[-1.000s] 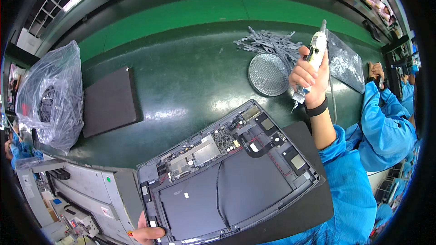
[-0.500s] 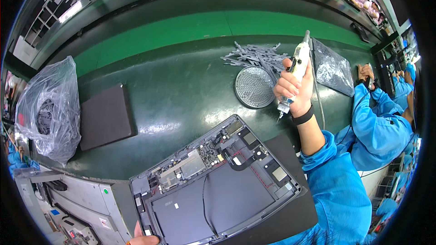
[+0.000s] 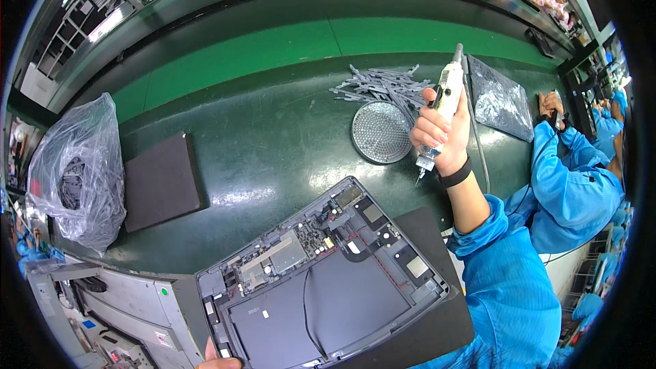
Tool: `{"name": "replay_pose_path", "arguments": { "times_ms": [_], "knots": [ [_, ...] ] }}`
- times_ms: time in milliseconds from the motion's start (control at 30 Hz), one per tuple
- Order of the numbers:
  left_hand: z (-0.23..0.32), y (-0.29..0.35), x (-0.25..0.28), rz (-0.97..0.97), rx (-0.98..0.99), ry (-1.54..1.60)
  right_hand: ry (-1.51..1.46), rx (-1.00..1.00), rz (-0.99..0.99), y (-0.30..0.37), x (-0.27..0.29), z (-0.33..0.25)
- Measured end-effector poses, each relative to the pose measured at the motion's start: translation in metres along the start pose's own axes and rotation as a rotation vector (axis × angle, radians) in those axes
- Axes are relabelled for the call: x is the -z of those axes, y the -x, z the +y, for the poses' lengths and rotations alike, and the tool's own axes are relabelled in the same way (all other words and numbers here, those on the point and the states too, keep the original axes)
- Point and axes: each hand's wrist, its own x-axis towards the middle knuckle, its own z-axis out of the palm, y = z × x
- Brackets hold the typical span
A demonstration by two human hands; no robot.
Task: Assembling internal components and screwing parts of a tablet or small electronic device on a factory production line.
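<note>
My right hand is wrapped around a white electric screwdriver, raised with its thin bit pointing down beyond the laptop's far right corner. The bit touches nothing. Below lies an opened laptop body, tilted in the view, its circuit board, speakers and cables showing. A loose black cable runs across its large flat bay. At the near left corner, my left hand grips the laptop's edge; only the thumb and part of the fingers show. Beneath the laptop's right side is a dark foam pad.
A round dish with a bumpy silvery surface sits beside a pile of grey strips. Behind my right hand lies a shiny dark bag. Further left are a dark foam block and a clear plastic bag. A co-worker's blue sleeve is at the right.
The whole view has shifted slightly. Both hands keep their holds, and the screwdriver stays raised in nearly the same place.
</note>
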Motion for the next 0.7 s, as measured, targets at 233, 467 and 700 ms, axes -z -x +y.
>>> {"name": "replay_pose_path", "arguments": {
  "times_ms": [233, 467, 700],
  "knots": [
    [-0.007, -0.02, 0.028, -0.089, 0.024, -0.198, 0.036, 0.069, 0.014, 0.01, -0.011, -0.015],
    [-0.047, -0.066, 0.074, -0.468, -0.322, -0.572, 0.144, 0.242, 0.064, 0.048, -0.019, -0.041],
    [-0.104, -0.081, 0.059, -0.263, -0.082, -0.097, 0.493, 0.069, 0.107, 0.1, -0.007, -0.028]
  ]
}}
